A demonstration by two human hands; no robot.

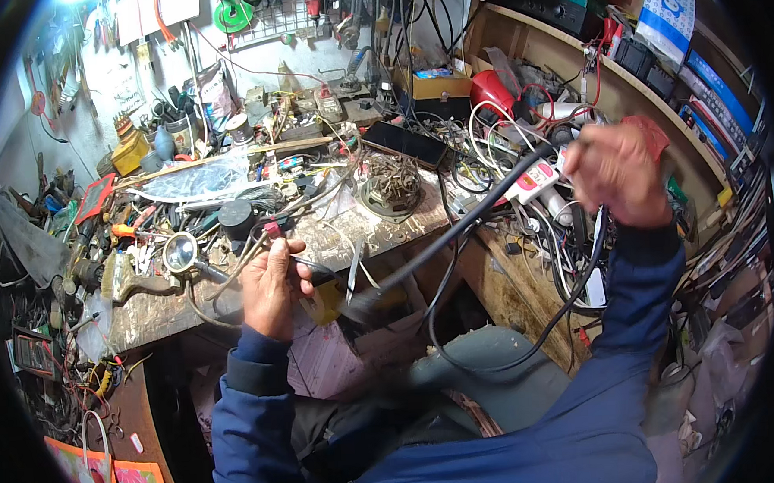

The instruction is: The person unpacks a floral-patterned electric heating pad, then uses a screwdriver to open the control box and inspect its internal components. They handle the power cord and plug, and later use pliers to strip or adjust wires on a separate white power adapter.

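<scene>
My left hand [272,281] is raised at the bench's front edge, its thumb and fingers closed on a black cable [456,230]. A short dark length comes out beside its fingertips. My right hand [617,175], smeared by motion, is held high on the right with its fingers closed around the same cable. Between the hands the cable slants down to the left, blurred at its lower part, and a loop hangs over my lap. Thin grey wires pass by my left hand, with a small red connector [272,230] just above it. Strips of pale wire dangle right of that hand.
The wooden bench [157,316] is crowded with tools, wires and parts. A round gauge [180,251] lies near its front edge. Farther back are a ring-shaped part piled with scraps [393,189] and a black flat device [404,146]. A white power strip [533,183] sits near my right hand.
</scene>
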